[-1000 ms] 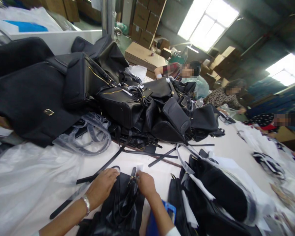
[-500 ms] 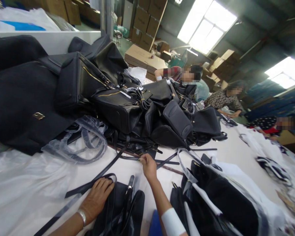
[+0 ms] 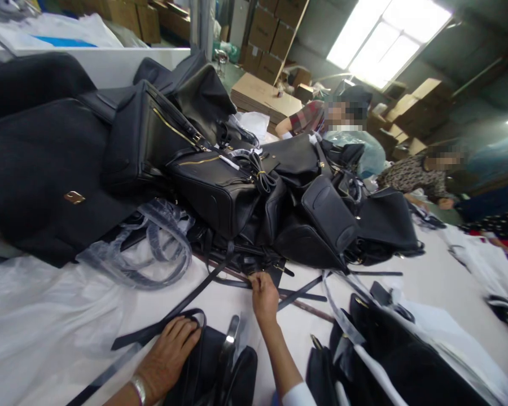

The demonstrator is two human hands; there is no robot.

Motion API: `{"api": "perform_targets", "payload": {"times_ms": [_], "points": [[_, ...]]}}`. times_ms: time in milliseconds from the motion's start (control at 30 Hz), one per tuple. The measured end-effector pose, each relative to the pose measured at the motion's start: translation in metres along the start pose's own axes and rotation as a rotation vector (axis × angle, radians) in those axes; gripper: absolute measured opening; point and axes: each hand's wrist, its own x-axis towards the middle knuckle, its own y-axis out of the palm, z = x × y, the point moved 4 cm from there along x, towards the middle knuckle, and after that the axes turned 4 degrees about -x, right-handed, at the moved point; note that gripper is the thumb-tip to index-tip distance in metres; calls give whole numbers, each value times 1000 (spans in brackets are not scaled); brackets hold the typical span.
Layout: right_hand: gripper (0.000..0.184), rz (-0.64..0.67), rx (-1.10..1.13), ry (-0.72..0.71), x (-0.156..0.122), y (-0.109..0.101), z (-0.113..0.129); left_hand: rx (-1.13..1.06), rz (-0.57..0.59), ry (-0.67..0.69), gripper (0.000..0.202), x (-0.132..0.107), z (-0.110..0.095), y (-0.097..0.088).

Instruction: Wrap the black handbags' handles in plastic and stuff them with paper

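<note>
My left hand [image 3: 169, 355] rests on the left side of a black handbag [image 3: 214, 361], fingers lying slightly bent over it beside a thin looped strap; its thumb is hidden. The handbag lies close to me, with a dark strap end and metal fitting [image 3: 230, 339] standing up from it. My right hand [image 3: 265, 296] is closed in a pinch at the front edge of a pile of black bags [image 3: 207, 186], near straps and small gold-coloured hardware. What sits between its fingertips is too small to tell. A long black strap [image 3: 195, 290] runs between my two hands.
Plastic-wrapped straps [image 3: 152, 248] and white sheeting [image 3: 46, 321] lie at left. More black bags [image 3: 385, 344] are at right on the white table [image 3: 440, 259]. Several co-workers, one in a patterned top [image 3: 410, 175], are beyond. Cardboard boxes [image 3: 262, 34] stand behind.
The view has swung left, so the scene sits further right and the far co-worker is partly cut off. Both hands keep much the same places and grips.
</note>
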Motion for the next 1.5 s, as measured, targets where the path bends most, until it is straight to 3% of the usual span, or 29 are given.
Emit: {"api": "perform_targets", "payload": {"times_ms": [100, 200, 367, 567, 700, 833, 967, 1067, 1233, 1500], "points": [[15, 106, 79, -102, -3, 9, 28, 7, 18, -5, 46, 2, -1, -2], [15, 175, 69, -76, 1, 30, 45, 20, 30, -6, 46, 5, -2, -5], [15, 135, -36, 67, 3, 59, 49, 5, 32, 2, 45, 6, -2, -7], [14, 120, -89, 126, 6, 69, 47, 16, 58, 6, 48, 6, -1, -7], [12, 116, -74, 132, 13, 67, 51, 30, 60, 20, 49, 8, -4, -11], [11, 81, 5, 71, -4, 48, 52, 51, -13, 22, 52, 6, -6, -13], [14, -1, 53, 77, -29, 20, 27, 52, -39, 38, 51, 4, -7, -13], [17, -25, 56, 113, -27, 9, 2, 51, -34, 30, 52, 5, -7, -14], [19, -36, 33, 177, -8, 17, -16, 57, -42, 40, 54, 6, -8, -16], [12, 3, 63, 262, -1, 24, -14, 71, -29, 42, 51, 4, -8, -14]]}}
